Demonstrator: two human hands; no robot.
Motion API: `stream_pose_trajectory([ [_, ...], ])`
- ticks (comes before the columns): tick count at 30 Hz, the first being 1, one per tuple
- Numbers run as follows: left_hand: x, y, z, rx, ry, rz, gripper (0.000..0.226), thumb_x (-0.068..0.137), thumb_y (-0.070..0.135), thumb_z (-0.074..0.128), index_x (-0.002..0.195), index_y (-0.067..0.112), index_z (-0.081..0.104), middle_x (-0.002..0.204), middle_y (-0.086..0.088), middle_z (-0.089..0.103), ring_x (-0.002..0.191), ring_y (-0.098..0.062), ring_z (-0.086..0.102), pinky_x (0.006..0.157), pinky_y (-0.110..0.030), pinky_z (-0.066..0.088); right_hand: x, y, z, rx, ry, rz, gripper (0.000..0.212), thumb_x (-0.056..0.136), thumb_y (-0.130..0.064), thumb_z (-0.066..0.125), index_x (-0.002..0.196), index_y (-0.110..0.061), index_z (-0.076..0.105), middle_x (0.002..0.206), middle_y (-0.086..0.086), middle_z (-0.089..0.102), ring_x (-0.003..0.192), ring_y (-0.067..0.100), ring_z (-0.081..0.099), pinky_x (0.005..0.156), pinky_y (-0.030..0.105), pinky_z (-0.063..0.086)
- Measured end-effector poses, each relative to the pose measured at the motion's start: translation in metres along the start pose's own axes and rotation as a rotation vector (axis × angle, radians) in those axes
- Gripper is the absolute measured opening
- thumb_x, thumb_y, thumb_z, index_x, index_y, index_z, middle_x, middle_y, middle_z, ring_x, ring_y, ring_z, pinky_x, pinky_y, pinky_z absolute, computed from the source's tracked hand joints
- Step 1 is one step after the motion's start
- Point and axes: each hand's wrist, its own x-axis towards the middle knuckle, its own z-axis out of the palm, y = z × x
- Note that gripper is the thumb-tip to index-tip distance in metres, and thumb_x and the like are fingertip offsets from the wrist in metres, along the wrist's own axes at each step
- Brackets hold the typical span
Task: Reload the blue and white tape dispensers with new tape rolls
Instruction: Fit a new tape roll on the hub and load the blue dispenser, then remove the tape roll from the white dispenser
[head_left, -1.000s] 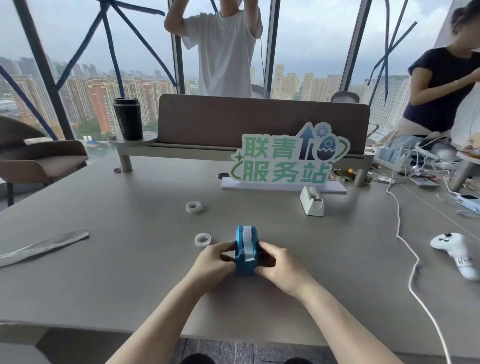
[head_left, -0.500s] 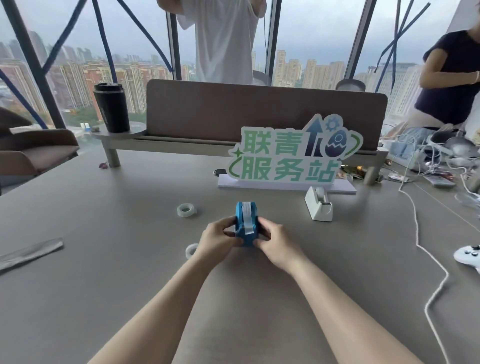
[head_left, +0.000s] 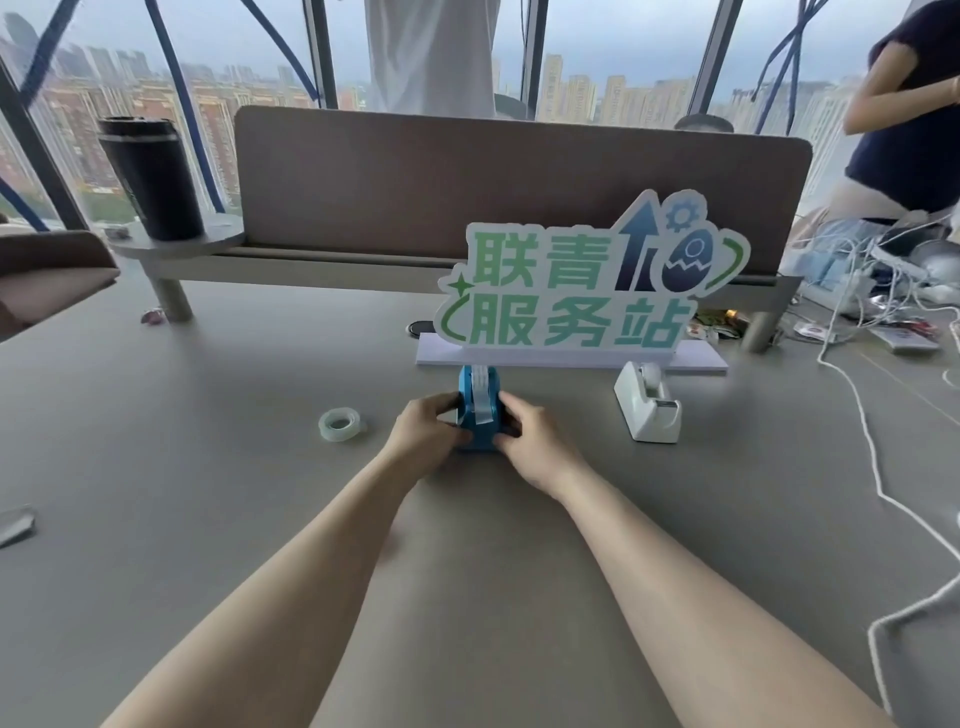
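The blue tape dispenser (head_left: 479, 410) stands on the grey table just in front of the green sign's base, with a strip of tape running over its top. My left hand (head_left: 425, 432) grips its left side and my right hand (head_left: 530, 435) grips its right side. The white tape dispenser (head_left: 648, 408) sits to the right, a roll inside it. A loose clear tape roll (head_left: 340, 424) lies flat on the table to the left of my hands.
A green and white sign (head_left: 582, 291) stands behind the dispensers. A black tumbler (head_left: 151, 176) sits on a raised shelf at back left. White cables (head_left: 872, 467) trail along the right side. One person stands behind the brown divider and another is at the far right.
Both hands have carried the blue dispenser away from me toward the sign. The second loose roll near my left hand is now hidden. The view has tilted and moved forward.
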Motion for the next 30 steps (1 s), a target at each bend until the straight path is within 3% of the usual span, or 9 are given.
stream_pose_trajectory([
  [2, -0.008, 0.003, 0.003, 0.02, 0.003, 0.015, 0.067, 0.062, 0.014, 0.069, 0.128, 0.023, 0.061, 0.122, -0.003, 0.071, 0.083, -0.018, 0.069, 0.084, -0.036, 0.052, -0.004, 0.004, -0.001, -0.038, -0.02, -0.012, 0.066, 0.089, -0.015, 0.059, 0.149, -0.025, 0.033, 0.146, 0.0, 0.052, 0.13, 0.02, 0.052, 0.109, 0.038, 0.042],
  [5, -0.029, 0.009, 0.009, 0.089, 0.223, 0.061, 0.057, 0.079, 0.004, 0.06, 0.134, 0.016, 0.054, 0.129, -0.001, 0.059, 0.097, -0.017, 0.062, 0.09, -0.034, 0.05, -0.016, 0.012, -0.016, -0.01, 0.016, -0.022, 0.058, 0.091, -0.014, 0.055, 0.145, -0.03, 0.038, 0.144, -0.003, 0.052, 0.127, 0.018, 0.053, 0.105, 0.038, 0.045],
  [8, -0.052, 0.023, 0.022, 0.116, 0.386, 0.236, 0.042, 0.081, 0.002, 0.053, 0.118, 0.017, 0.065, 0.114, 0.001, 0.064, 0.095, -0.017, 0.062, 0.086, -0.034, 0.052, -0.03, 0.02, -0.048, 0.001, 0.306, -0.02, 0.035, 0.091, -0.011, 0.053, 0.124, -0.022, 0.06, 0.112, -0.001, 0.069, 0.098, 0.018, 0.063, 0.086, 0.032, 0.051],
  [10, -0.061, 0.036, 0.042, 0.125, 0.319, 0.301, 0.033, 0.081, 0.002, 0.053, 0.106, 0.014, 0.07, 0.103, -0.001, 0.066, 0.089, -0.02, 0.062, 0.082, -0.033, 0.052, -0.038, 0.03, -0.071, -0.016, 0.522, 0.017, 0.027, 0.089, -0.011, 0.054, 0.112, -0.02, 0.065, 0.096, 0.001, 0.07, 0.085, 0.021, 0.063, 0.072, 0.031, 0.048],
  [13, -0.057, 0.05, 0.082, 0.132, 0.127, 0.274, 0.028, 0.081, 0.006, 0.054, 0.103, 0.01, 0.07, 0.099, -0.003, 0.07, 0.091, -0.021, 0.063, 0.084, -0.033, 0.052, -0.046, 0.056, -0.1, -0.038, 0.648, 0.125, 0.027, 0.086, -0.01, 0.054, 0.109, -0.02, 0.061, 0.103, 0.003, 0.068, 0.082, 0.023, 0.06, 0.068, 0.028, 0.041],
  [17, -0.033, 0.064, 0.133, 0.027, -0.133, 0.058, 0.048, 0.08, 0.016, 0.061, 0.128, 0.014, 0.059, 0.119, -0.005, 0.066, 0.103, -0.023, 0.064, 0.083, -0.033, 0.054, -0.047, 0.095, -0.124, -0.008, 0.48, 0.236, 0.047, 0.087, -0.019, 0.057, 0.132, -0.022, 0.047, 0.137, 0.006, 0.055, 0.115, 0.024, 0.059, 0.097, 0.04, 0.047],
  [20, -0.014, 0.072, 0.16, 0.028, -0.145, 0.071, 0.036, 0.073, 0.022, 0.061, 0.109, 0.021, 0.066, 0.108, -0.004, 0.065, 0.102, -0.025, 0.063, 0.09, -0.04, 0.052, -0.041, 0.109, -0.136, -0.001, 0.282, 0.276, 0.071, 0.086, -0.02, 0.058, 0.15, -0.021, 0.026, 0.155, 0.003, 0.037, 0.139, 0.024, 0.041, 0.111, 0.041, 0.036],
  [25, 0.022, 0.075, 0.185, 0.113, -0.176, 0.11, 0.058, 0.07, 0.02, 0.063, 0.128, 0.022, 0.056, 0.105, -0.006, 0.074, 0.097, -0.025, 0.069, 0.075, -0.029, 0.05, -0.021, 0.122, -0.149, 0.015, 0.133, 0.239, 0.098, 0.062, -0.049, 0.067, 0.149, -0.025, 0.029, 0.147, -0.002, 0.049, 0.132, 0.019, 0.049, 0.112, 0.043, 0.037],
  [30, 0.038, 0.069, 0.193, 0.134, -0.147, 0.14, 0.039, 0.06, 0.016, 0.057, 0.099, 0.019, 0.063, 0.096, -0.006, 0.074, 0.094, -0.029, 0.069, 0.08, -0.039, 0.054, -0.019, 0.126, -0.155, -0.004, 0.108, 0.139, 0.079, 0.07, -0.021, 0.068, 0.143, -0.034, 0.04, 0.138, -0.002, 0.058, 0.125, 0.021, 0.055, 0.107, 0.041, 0.043],
])
